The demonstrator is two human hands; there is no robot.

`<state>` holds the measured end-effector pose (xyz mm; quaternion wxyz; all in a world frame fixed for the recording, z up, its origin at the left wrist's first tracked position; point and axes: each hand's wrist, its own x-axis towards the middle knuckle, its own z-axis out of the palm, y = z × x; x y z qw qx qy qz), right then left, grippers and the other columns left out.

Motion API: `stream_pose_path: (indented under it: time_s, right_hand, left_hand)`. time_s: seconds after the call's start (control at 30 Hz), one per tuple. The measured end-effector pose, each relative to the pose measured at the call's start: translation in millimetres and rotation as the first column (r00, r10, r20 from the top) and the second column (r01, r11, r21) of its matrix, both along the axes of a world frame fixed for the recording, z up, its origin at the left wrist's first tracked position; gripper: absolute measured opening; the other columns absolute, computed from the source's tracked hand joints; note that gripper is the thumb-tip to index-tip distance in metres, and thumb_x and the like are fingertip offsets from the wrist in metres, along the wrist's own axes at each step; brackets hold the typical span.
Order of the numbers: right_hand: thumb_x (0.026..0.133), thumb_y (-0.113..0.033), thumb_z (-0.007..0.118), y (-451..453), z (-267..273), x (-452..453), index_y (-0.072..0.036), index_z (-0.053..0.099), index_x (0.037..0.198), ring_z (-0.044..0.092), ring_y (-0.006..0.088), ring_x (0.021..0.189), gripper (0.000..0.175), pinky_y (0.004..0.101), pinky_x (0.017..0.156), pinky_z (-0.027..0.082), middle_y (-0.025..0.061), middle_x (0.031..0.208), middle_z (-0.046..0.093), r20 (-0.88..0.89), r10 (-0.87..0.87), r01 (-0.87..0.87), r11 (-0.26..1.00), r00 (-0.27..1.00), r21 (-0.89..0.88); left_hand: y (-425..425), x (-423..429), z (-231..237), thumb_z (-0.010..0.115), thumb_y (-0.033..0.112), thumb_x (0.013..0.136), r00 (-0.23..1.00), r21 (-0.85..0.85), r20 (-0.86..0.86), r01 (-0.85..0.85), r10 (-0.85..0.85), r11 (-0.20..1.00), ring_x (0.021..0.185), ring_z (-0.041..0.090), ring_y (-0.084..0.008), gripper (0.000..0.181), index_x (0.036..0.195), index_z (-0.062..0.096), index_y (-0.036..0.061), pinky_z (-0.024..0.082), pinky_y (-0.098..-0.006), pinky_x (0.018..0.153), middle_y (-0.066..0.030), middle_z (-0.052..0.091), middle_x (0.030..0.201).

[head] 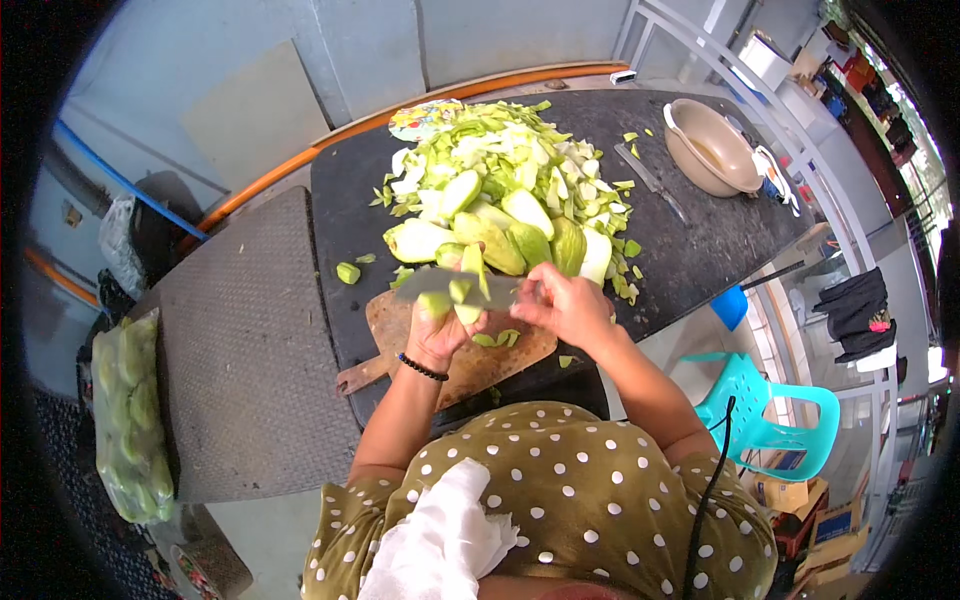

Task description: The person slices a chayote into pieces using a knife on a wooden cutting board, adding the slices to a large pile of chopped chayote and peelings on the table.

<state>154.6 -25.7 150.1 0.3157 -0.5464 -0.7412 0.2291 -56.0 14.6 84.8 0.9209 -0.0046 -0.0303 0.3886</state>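
My left hand (pixel 442 322), with a dark beaded bracelet at the wrist, holds pale green chayote pieces (pixel 469 311). In my right hand (pixel 564 304) is a wide-bladed kitchen knife (pixel 499 291), its blade lying across the pieces and pointing left. Both hands are above a worn wooden cutting board (pixel 480 371), where a few green slices (pixel 496 339) lie. Just beyond them, several whole and peeled chayotes (pixel 487 241) rest against a large heap of cut pieces and peelings (pixel 517 150). A small green chunk (pixel 348 272) sits left of the board on the black tabletop (pixel 660 262).
Another knife (pixel 652 184) lies right of the heap, near a beige plastic basin (pixel 709 146). A clear bag of green chayotes (pixel 133 420) stands beyond the textured mat (pixel 240 337) at left. A turquoise plastic chair (pixel 772 420) is at right.
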Motion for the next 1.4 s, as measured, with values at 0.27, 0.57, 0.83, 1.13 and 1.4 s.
stream_pose_path:
  time_s: [0.27,0.57,0.83,1.13,1.4]
  right_hand:
    - [0.075,-0.058,0.063,8.9,-1.3,10.0,-0.01,0.056,0.083,0.063,0.027,0.057,0.05,0.0372,0.052,0.048,0.0065,0.06,0.061,0.065,-0.077,0.083,0.992,0.995,-0.099]
    - [0.079,-0.065,0.054,30.0,-27.9,22.5,-0.01,0.058,0.092,0.065,0.0302,0.066,0.057,0.0401,0.066,0.05,0.0128,0.073,0.066,0.127,-0.172,0.197,0.953,0.977,-0.231]
    - [0.083,-0.06,0.051,29.0,-89.0,63.2,0.005,0.057,0.101,0.061,0.0278,0.091,0.067,0.0351,0.081,0.045,0.0189,0.095,0.064,-0.046,-0.398,0.289,0.734,0.916,-0.615]
    - [0.083,-0.057,0.054,3.8,-102.4,63.3,0.003,0.058,0.098,0.061,0.0268,0.084,0.062,0.0358,0.078,0.046,0.0164,0.09,0.065,0.024,-0.419,0.306,0.622,0.908,-0.72]
    - [0.085,-0.058,0.052,9.0,-117.7,44.5,0.002,0.055,0.1,0.061,0.0274,0.086,0.062,0.0357,0.078,0.045,0.0166,0.091,0.064,-0.091,-0.373,0.251,0.765,0.923,-0.594]
  left_hand:
    - [-7.8,-8.8,28.0,0.058,0.002,0.07,0.893,0.375,-0.391,-0.065,0.221,0.925,0.106,0.055,-0.0255,0.071,0.136,0.033,0.0045,0.054,-0.0434,0.08,-0.0108,0.051,0.119]
    - [-15.2,-28.4,36.9,0.057,0.001,0.069,0.724,0.426,-0.63,0.021,0.281,0.904,0.11,0.052,-0.0174,0.07,0.136,0.037,0.0012,0.043,-0.0312,0.095,-0.0064,0.05,0.126]
    - [5.0,-139.6,-18.8,0.051,0.001,0.071,-0.326,0.576,-0.781,-0.047,0.533,0.816,0.106,0.052,-0.0251,0.061,0.131,0.042,0.006,0.045,-0.0349,0.087,-0.0156,0.051,0.12]
    - [23.0,-129.1,-24.6,0.067,0.026,0.068,-0.875,0.199,0.094,0.484,0.475,0.852,0.115,0.047,-0.0356,0.061,0.126,0.051,0.0138,0.038,-0.0471,0.096,-0.0157,0.052,0.125]
    - [74.9,-12.6,-45.1,0.07,0.015,0.069,-0.338,0.493,-0.11,0.798,0.935,0.346,0.107,0.051,-0.0348,0.06,0.124,0.047,0.0087,0.043,-0.0451,0.088,-0.0183,0.056,0.112]
